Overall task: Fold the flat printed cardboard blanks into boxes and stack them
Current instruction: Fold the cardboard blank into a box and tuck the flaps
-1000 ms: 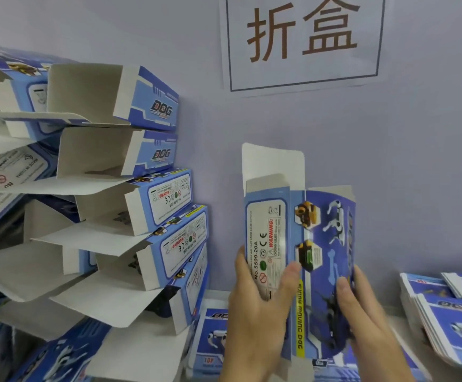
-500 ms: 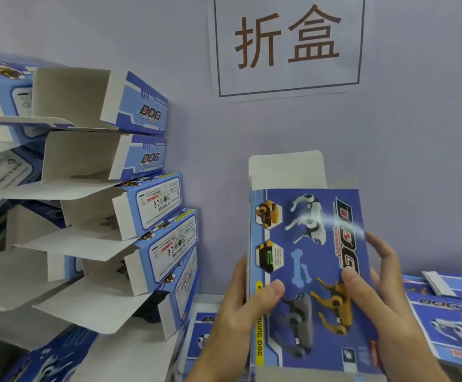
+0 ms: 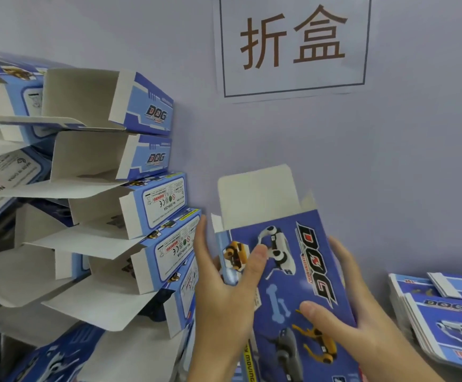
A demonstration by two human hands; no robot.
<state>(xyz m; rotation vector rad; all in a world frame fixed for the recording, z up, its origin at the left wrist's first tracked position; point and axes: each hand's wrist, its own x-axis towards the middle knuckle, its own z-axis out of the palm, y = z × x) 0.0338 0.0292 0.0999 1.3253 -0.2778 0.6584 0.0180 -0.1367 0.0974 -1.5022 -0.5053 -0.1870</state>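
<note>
I hold a blue printed DOG box [image 3: 293,285] upright in front of me, its front face toward me and its white top flap standing open. My left hand [image 3: 224,293] grips its left edge with the thumb across the front face. My right hand [image 3: 354,312] grips its right edge, thumb on the front and fingers behind. To the left leans a stack of folded boxes [image 3: 130,194] lying on their sides, their white flaps open toward me. A pile of flat blanks [image 3: 444,312] lies at the lower right.
A lilac wall stands close behind, with a white paper sign [image 3: 293,45] bearing two brown characters. More folded boxes [image 3: 6,111] fill the far left. Another flat blank lies under the held box, mostly hidden.
The box has been turned from its side panel to its front face and opened into a sleeve. It now tilts slightly left, and my left thumb has slid higher on the front.
</note>
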